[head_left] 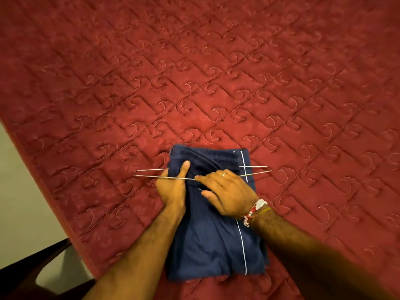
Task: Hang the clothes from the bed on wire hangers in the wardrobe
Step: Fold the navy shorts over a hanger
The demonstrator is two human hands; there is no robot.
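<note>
A red quilted bedcover [216,72] with stitched curl patterns fills almost the whole view, and its edge runs slantwise down the left side, where pale floor [19,202] and a piece of dark wooden furniture [26,265] show beyond it. On the near part of the bedcover lies a folded navy garment [212,245], its gathered waistband [205,154] at the far end and a thin white stripe [243,245] running down its right side. Both forearms reach in from the bottom edge onto the garment. The left hand [172,189] grips the garment's left edge just below the waistband, its thumb [185,168] laid straight on top of the cloth and its fingers curled round the edge out of sight beneath. The right hand [229,191] rests palm down on the middle of the garment, fingers fairly straight and close together, the thumb spread apart from them, the tip of the forefinger touching the wire. A wire hanger [149,176] lies crosswise over the garment near the waistband, its two ends sticking out past either side of the cloth and one wire passing over the left hand. A red and white beaded bracelet [254,210] circles the right wrist, and a ring [225,174] sits on one finger of the right hand
</note>
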